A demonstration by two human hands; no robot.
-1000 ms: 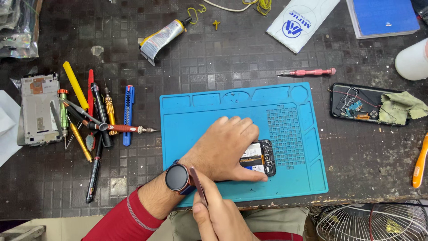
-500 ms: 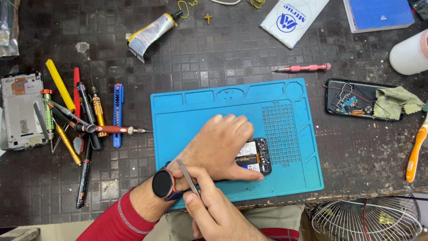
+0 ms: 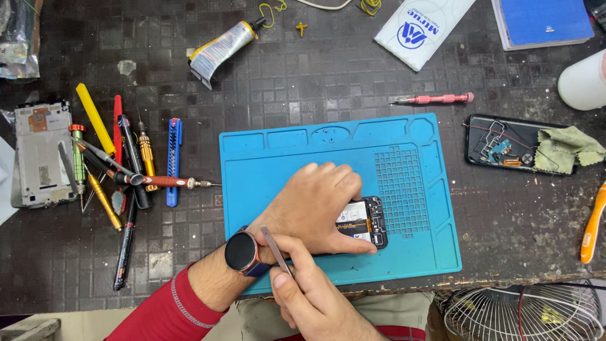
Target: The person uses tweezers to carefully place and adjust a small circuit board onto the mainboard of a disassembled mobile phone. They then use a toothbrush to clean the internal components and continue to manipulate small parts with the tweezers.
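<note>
light: bright, even, from above | shadows: soft, short beneath left hand (image 3: 315,202) on blue mat (image 3: 284,158) | glare: mild on white bottle (image 3: 584,79) | focus: sharp throughout | edges: slight wide-angle bend

Bare mat (image 3: 290,158) above; tool pile (image 3: 126,164) leftward.
</note>
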